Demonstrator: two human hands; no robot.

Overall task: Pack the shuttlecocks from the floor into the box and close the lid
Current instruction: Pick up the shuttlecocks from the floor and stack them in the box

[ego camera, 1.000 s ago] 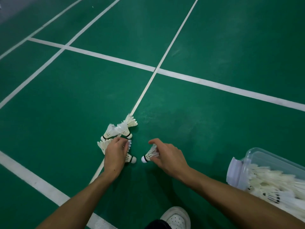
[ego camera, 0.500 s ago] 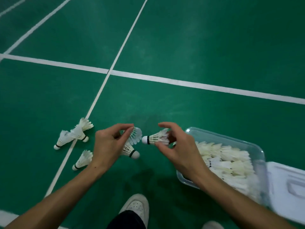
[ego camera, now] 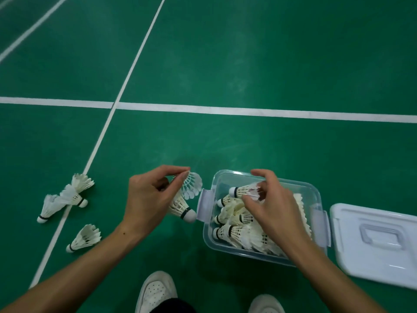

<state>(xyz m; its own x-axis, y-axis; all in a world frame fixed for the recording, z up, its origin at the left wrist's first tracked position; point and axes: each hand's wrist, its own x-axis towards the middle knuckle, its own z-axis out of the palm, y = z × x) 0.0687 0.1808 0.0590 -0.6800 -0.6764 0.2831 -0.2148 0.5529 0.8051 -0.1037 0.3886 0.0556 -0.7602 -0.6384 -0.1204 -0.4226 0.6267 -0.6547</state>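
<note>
1. On the floor (ego camera: 225, 64) at the far left, three loose shuttlecocks (ego camera: 65, 197) lie by the white line, waiting to be picked up.
2. Our left hand (ego camera: 146, 199) has its fingers closed on two shuttlecocks (ego camera: 184, 199), just beside the box (ego camera: 320, 199).
3. Our right hand (ego camera: 270, 206) pinches one shuttlecock (ego camera: 244, 191) by its feathers above the nearly full box, so we judge the step to be dropping these in.
4. Next we need to release both loads gently, then gather the rest.
5. The lid (ego camera: 372, 245) lies off at the right.
</note>
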